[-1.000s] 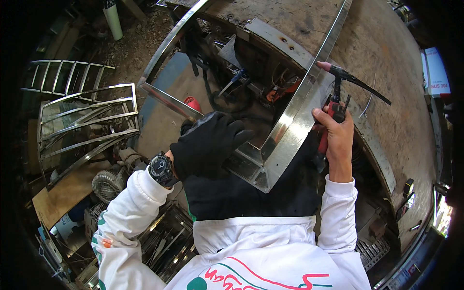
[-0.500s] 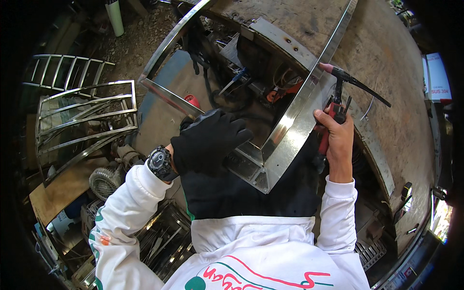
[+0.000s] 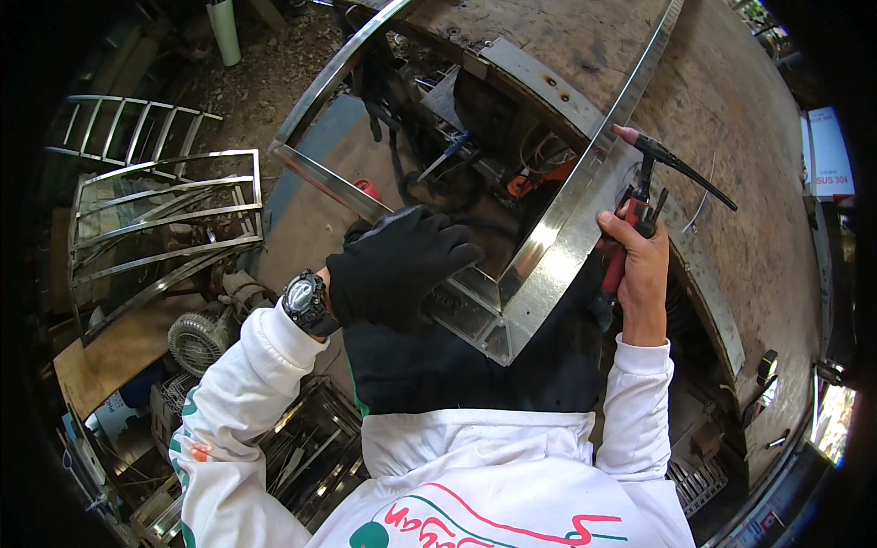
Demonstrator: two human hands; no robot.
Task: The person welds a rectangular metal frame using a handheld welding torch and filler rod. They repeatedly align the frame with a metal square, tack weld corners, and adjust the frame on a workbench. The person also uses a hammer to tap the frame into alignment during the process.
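Observation:
A shiny metal frame point(image 3: 555, 245) made of rectangular tube lies across the middle, one corner close to my lap. My left hand point(image 3: 393, 269), in a black glove with a watch at the wrist, is closed over its near rail. The glove hides that stretch of tube. On the right, my bare right hand point(image 3: 638, 265) wraps round the red and black handle of a welding torch point(image 3: 656, 151). The torch is held upright beside the frame's right rail. Its pink nozzle points left, close over that rail; whether it touches cannot be made out.
A worn workbench point(image 3: 731, 137) curves along the far right, with the frame's long rail reaching over it. Several ladder-like metal frames point(image 3: 164, 205) lie at left. Cables and tools point(image 3: 448, 164) sit below the frame's opening, by a red round object point(image 3: 367, 188).
The scene has shifted slightly to the right in view. Both hands keep their hold, and the torch's nozzle sits slightly lower against the rail.

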